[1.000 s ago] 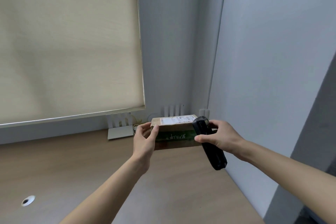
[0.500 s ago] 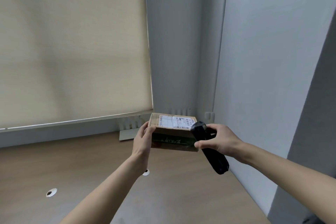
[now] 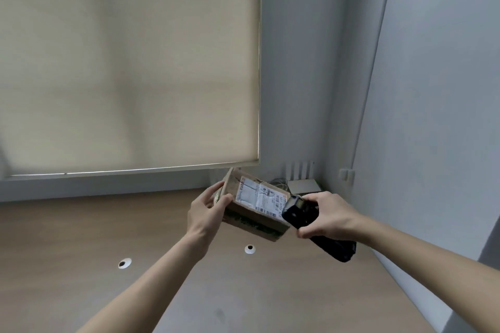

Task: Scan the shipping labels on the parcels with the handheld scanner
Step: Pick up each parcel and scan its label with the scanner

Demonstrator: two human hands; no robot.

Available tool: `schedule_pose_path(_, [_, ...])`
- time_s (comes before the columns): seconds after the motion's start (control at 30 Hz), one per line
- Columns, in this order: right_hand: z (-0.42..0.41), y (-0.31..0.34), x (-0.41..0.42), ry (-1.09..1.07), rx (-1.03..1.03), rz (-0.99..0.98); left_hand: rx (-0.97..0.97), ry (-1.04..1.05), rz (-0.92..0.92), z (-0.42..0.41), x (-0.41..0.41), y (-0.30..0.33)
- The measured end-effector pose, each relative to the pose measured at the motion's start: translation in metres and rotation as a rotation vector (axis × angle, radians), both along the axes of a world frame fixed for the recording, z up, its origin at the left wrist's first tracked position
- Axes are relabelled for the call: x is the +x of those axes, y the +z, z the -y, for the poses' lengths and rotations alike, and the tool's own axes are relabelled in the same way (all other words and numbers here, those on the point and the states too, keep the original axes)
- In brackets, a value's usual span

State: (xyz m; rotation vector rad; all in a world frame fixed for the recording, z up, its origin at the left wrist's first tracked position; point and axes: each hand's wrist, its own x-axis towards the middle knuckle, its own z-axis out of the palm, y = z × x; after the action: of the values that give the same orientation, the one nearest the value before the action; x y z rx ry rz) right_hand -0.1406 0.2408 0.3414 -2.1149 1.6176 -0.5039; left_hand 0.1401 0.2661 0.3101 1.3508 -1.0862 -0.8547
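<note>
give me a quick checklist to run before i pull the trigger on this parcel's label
1. Parcel held firm: ok, left hand grips its left end, off the desk.
2. Shipping label faces up toward you: ok.
3. Barcodes uncovered: not ok, the scanner head overlaps the label's right edge.
4. Scanner grip: ok, right hand holds it.
5. Scan window aimed at the barcode: cannot tell.
6. Label sharp enough to read: cannot tell, print is blurred.

label [image 3: 258, 199] print blurred, scanner [image 3: 319, 228] covering parcel [image 3: 254, 207] corner
</note>
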Motion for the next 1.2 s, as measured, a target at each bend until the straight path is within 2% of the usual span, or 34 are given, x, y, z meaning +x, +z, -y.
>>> schedule_pose_path(0.2, [-0.009, 0.005, 0.040, 0.034, 0.003, -0.317, -0.027, 0.082, 0.170, -0.023, 0.058, 0.003])
schedule_pose_path(0.63, [-0.021, 0.016, 0.089, 0.075, -0.052, -0.649, -0.074, 0.202, 0.257, -0.048, 0.110, 0.010])
schedule_pose_path(1.07, [-0.026, 0.020, 0.097, 0.092, -0.102, -0.638, -0.082, 0.257, 0.274, -0.058, 0.115, 0.005])
schedule_pose_path(1.2, [-0.023, 0.015, 0.099, 0.083, -0.029, -0.459, -0.082, 0.268, 0.227, -0.065, 0.121, 0.003])
